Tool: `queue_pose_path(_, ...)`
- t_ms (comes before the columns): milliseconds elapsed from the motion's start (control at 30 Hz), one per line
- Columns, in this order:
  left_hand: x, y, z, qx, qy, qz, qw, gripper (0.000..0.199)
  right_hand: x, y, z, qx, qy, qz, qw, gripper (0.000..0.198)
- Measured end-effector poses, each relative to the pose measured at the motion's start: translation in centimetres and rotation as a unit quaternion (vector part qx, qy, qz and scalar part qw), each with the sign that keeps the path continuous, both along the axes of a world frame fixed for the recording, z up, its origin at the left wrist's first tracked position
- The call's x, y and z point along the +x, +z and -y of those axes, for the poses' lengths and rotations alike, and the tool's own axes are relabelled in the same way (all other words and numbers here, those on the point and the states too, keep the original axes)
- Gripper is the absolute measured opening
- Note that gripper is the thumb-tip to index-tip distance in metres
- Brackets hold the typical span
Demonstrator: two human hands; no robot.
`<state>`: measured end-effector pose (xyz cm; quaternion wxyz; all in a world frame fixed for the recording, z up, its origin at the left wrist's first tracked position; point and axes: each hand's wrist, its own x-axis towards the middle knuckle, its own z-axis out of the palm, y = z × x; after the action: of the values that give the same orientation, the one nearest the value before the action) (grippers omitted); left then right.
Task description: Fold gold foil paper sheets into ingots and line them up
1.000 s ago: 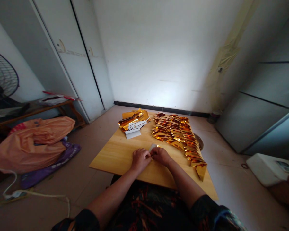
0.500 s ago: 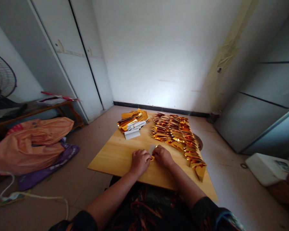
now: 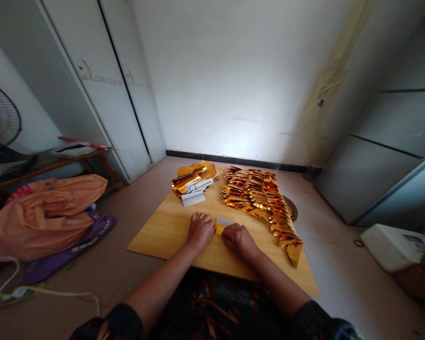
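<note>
Between my two hands a small sheet of gold foil paper, white on its back, lies on the wooden board. My left hand is curled with its fingers pressed on the sheet's left edge. My right hand is closed at the right edge, knuckles up, gripping or pressing the paper there. Beyond them on the left sits a loose pile of gold foil paper, with a white-backed piece at its front. Rows of folded gold foil pieces cover the board's right side.
On the left floor lie an orange cloth or bag, a purple bag and a white cord. A low wooden bench and a fan stand behind. To the right are a grey fridge-like cabinet and a white box.
My hands have moved slightly apart. The foil paper between them now shows flatter and wider, its gold strip and white back both visible. The piles look the same.
</note>
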<state>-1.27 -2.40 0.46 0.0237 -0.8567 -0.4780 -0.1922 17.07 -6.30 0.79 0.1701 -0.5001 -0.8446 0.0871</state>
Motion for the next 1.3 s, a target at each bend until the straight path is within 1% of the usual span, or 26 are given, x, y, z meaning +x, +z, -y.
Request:
queue_pose_path(133, 0.0, -0.8, -0.4, -0.013, -0.04, -0.001, 0.999, 0.019, 1.1, -0.4, -0.4, 0.007, 0.006, -0.02, 1.0, 0.011)
queue_pose_path(267, 0.0, -1.1, -0.1, -0.016, -0.063, 0.018, 0.998, 0.019, 1.9, -1.1, -0.5, 0.027, 0.02, -0.026, 0.999, 0.013)
queue_pose_path(367, -0.1, -0.9, 0.2, -0.005, -0.065, 0.014, 0.998, 0.018, 1.9, -1.5, -0.6, 0.033, 0.02, -0.035, 0.999, 0.013)
queue_pose_path(467, -0.1, -0.6, 0.2, 0.001, -0.052, 0.016, 0.999, 0.017, 1.8, -1.7, -0.7, 0.034, 0.018, -0.045, 0.998, 0.012)
queue_pose_path(567, -0.1, -0.6, 0.0, -0.018, -0.046, 0.019, 0.999, 0.019, 1.7, -1.6, -0.9, 0.034, 0.02, -0.047, 0.998, 0.012)
queue_pose_path(733, 0.1, -0.5, -0.3, -0.057, -0.058, 0.007, 0.997, 0.023, 1.5, -1.5, -1.1, 0.045, 0.016, -0.018, 0.999, 0.017)
queue_pose_path(833, 0.3, -0.2, 0.3, -0.038, -0.055, -0.005, 0.998, 0.023, 1.2, -1.4, -1.0, 0.061, 0.012, 0.028, 0.998, 0.021)
queue_pose_path(1000, 0.7, 0.1, 1.7, -0.013, -0.036, -0.037, 0.999, 0.01, 1.0, -1.2, -0.8, 0.084, 0.022, 0.092, 0.992, 0.021)
queue_pose_path(1167, 1.4, 0.0, 2.1, 0.009, -0.016, -0.089, 0.996, 0.015, 1.1, -1.1, -1.2, 0.078, 0.011, 0.101, 0.992, 0.02)
queue_pose_path(1300, 1.3, -0.4, 2.0, 0.04, -0.024, -0.112, 0.993, 0.015, 1.4, -0.8, -1.3, 0.08, 0.021, 0.08, 0.993, 0.015)
